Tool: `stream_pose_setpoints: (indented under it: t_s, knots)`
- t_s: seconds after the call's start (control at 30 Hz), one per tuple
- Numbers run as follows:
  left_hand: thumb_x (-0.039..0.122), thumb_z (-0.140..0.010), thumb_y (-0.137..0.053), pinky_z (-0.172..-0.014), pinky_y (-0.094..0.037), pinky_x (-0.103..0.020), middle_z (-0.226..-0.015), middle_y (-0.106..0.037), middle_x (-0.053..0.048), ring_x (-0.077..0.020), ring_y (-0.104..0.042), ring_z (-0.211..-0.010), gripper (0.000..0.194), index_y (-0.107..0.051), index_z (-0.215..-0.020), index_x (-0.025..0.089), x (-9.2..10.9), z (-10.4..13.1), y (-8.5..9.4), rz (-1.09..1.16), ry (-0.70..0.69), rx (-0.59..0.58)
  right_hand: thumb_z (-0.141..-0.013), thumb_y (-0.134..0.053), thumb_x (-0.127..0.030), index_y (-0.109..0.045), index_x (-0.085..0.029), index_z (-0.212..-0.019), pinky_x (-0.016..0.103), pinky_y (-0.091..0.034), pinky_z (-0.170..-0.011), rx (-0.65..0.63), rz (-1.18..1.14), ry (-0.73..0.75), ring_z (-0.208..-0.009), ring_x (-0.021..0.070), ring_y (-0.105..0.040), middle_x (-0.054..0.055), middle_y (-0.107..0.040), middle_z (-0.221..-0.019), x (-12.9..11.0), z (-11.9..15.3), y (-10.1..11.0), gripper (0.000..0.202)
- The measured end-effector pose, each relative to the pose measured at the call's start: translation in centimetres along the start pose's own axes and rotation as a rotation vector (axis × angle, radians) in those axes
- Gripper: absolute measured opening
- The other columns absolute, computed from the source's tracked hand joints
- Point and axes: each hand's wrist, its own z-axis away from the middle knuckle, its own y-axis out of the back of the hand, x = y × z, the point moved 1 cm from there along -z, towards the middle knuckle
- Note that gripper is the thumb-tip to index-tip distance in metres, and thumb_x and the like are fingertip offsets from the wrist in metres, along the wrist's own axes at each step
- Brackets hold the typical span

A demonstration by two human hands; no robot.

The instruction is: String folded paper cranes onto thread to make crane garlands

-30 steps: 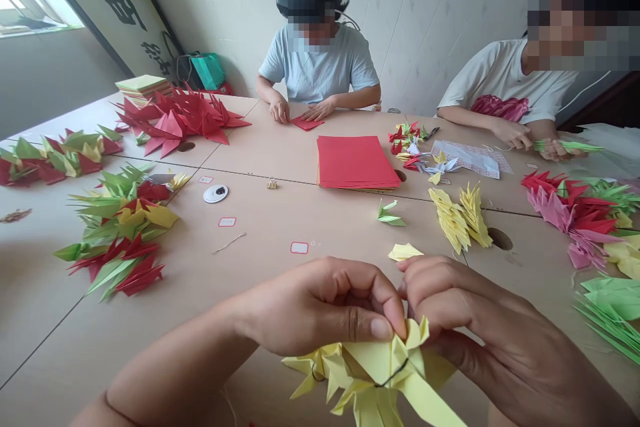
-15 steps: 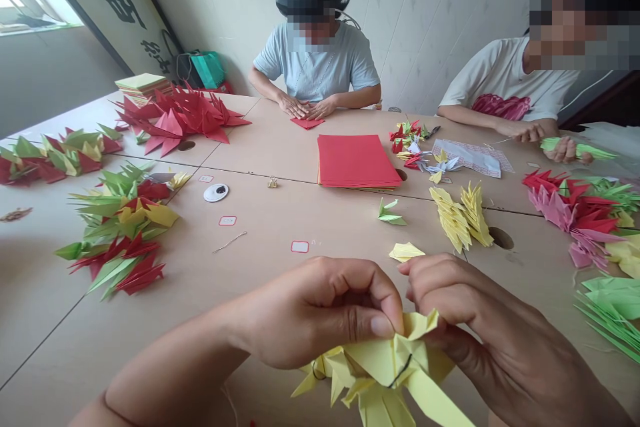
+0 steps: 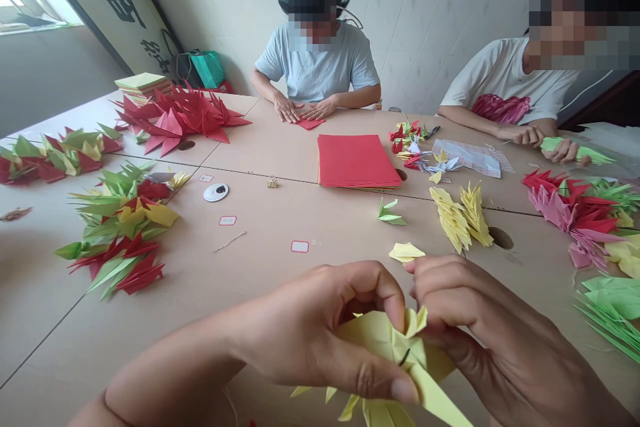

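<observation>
A yellow folded-paper crane [image 3: 395,340] with pointed flaps sits between my two hands near the front edge of the view. My left hand [image 3: 325,327] is closed on it, index finger on its upper fold and thumb across its front. From the other side my right hand [image 3: 480,320] pinches its right edge between thumb and fingers. A short dark line, perhaps thread, shows beside my left thumb. More yellow points stick out below, partly hidden by my left hand. Just beyond my hands lies a loose yellow folded piece [image 3: 406,252].
A green folded piece [image 3: 391,212], a red paper stack [image 3: 357,160] and yellow folded pieces [image 3: 457,217] lie ahead. Red-green paper clusters [image 3: 125,227] stand left, green pieces [image 3: 613,307] right. A needle [image 3: 230,241] lies centre-left. Two people sit opposite, one with hands [image 3: 305,109] on red paper.
My left thumb has slid down and right across the front of the yellow paper, covering most of the dark line. The person opposite has shifted a hand on the red paper.
</observation>
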Motion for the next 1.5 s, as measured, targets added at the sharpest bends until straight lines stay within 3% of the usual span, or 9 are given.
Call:
stream_pose_setpoints:
  t_s: [0.27,0.5,0.63,0.77,1.03,1.17,1.3,1.4,1.5]
  knots:
    - [0.018,-0.072,-0.068,-0.047,-0.035,-0.015,-0.075,-0.049,0.005,-0.005,-0.04,-0.055,0.027,-0.045,-0.086,0.021,0.4,-0.1,-0.6,-0.154,0.013,0.112,-0.095,-0.046,-0.016,-0.05,-0.02,-0.097,0.031,-0.043,-0.087,0.021,0.048,0.005,-0.093,0.0159,-0.052,0.003,-0.052,-0.088,0.0,-0.2,-0.2,0.005]
    - [0.016,-0.073,-0.068,-0.051,-0.038,-0.015,-0.082,-0.052,0.002,-0.0054,-0.044,-0.06,0.026,-0.046,-0.086,0.02,0.3,-0.3,-0.5,-0.08,0.01,0.123,-0.094,-0.047,-0.014,-0.05,-0.021,-0.094,0.027,-0.045,-0.086,0.04,0.037,-0.021,-0.093,0.0151,-0.054,0.003,-0.053,-0.088,0.3,-0.3,0.1,0.008]
    - [0.02,-0.078,-0.069,-0.055,-0.039,-0.016,-0.083,-0.052,0.002,-0.0059,-0.043,-0.062,0.025,-0.046,-0.089,0.02,0.3,-0.2,-0.2,-0.028,-0.081,0.165,-0.091,-0.054,-0.018,-0.053,-0.023,-0.095,0.024,-0.044,-0.085,0.103,0.141,-0.016,-0.099,0.0152,-0.055,0.003,-0.055,-0.095,0.2,-0.4,0.4,0.006]
    - [0.017,-0.078,-0.07,-0.06,-0.041,-0.016,-0.082,-0.052,0.003,-0.0072,-0.045,-0.067,0.026,-0.046,-0.089,0.019,0.2,-0.1,-0.2,0.032,-0.151,0.208,-0.086,-0.06,-0.019,-0.057,-0.022,-0.096,0.028,-0.043,-0.092,0.152,0.245,0.012,-0.101,0.0172,-0.055,0.004,-0.058,-0.096,-0.6,-0.6,0.3,0.011]
    - [0.018,-0.076,-0.071,-0.051,-0.036,-0.017,-0.076,-0.049,0.004,-0.0062,-0.042,-0.058,0.029,-0.046,-0.091,0.02,-0.1,-0.3,-0.4,-0.056,-0.048,0.287,-0.085,-0.056,-0.017,-0.057,-0.024,-0.088,0.044,-0.045,-0.096,0.298,0.328,-0.084,-0.088,0.0217,-0.061,0.004,-0.064,-0.085,-1.8,-0.8,-1.0,0.008]
    - [0.019,-0.074,-0.075,-0.054,-0.04,-0.016,-0.079,-0.053,0.003,-0.0056,-0.047,-0.06,0.033,-0.048,-0.094,0.02,-0.2,-0.5,0.0,0.085,-0.057,0.26,-0.086,-0.054,-0.016,-0.057,-0.025,-0.084,0.04,-0.05,-0.087,0.271,0.304,-0.032,-0.082,0.0206,-0.062,0.004,-0.063,-0.081,-1.6,-1.5,-0.4,0.009]
    - [0.022,-0.085,-0.065,-0.062,-0.046,-0.016,-0.081,-0.058,0.001,-0.0061,-0.057,-0.067,0.017,-0.051,-0.094,0.018,-0.6,-0.9,0.4,0.342,-0.15,0.185,-0.085,-0.058,-0.015,-0.058,-0.022,-0.091,0.03,-0.049,-0.085,0.258,0.269,-0.024,-0.09,0.0172,-0.061,0.004,-0.063,-0.089,-1.1,-1.3,0.0,0.009]
    - [0.023,-0.088,-0.062,-0.067,-0.048,-0.017,-0.082,-0.059,0.0,-0.0062,-0.06,-0.07,0.012,-0.054,-0.095,0.016,-0.8,-1.1,0.5,0.377,-0.165,0.154,-0.087,-0.058,-0.019,-0.058,-0.023,-0.099,0.027,-0.047,-0.09,0.285,0.211,-0.087,-0.1,0.0154,-0.059,0.003,-0.061,-0.099,-0.3,-0.8,-0.1,0.013]
    - [0.021,-0.087,-0.064,-0.073,-0.05,-0.02,-0.086,-0.06,0.0,-0.0071,-0.061,-0.074,0.015,-0.053,-0.097,0.017,-0.8,-1.2,0.4,0.333,-0.172,0.162,-0.089,-0.059,-0.03,-0.059,-0.026,-0.104,0.027,-0.051,-0.087,0.319,0.164,-0.255,-0.105,0.0166,-0.06,0.003,-0.062,-0.107,0.6,-0.5,-0.3,0.016]
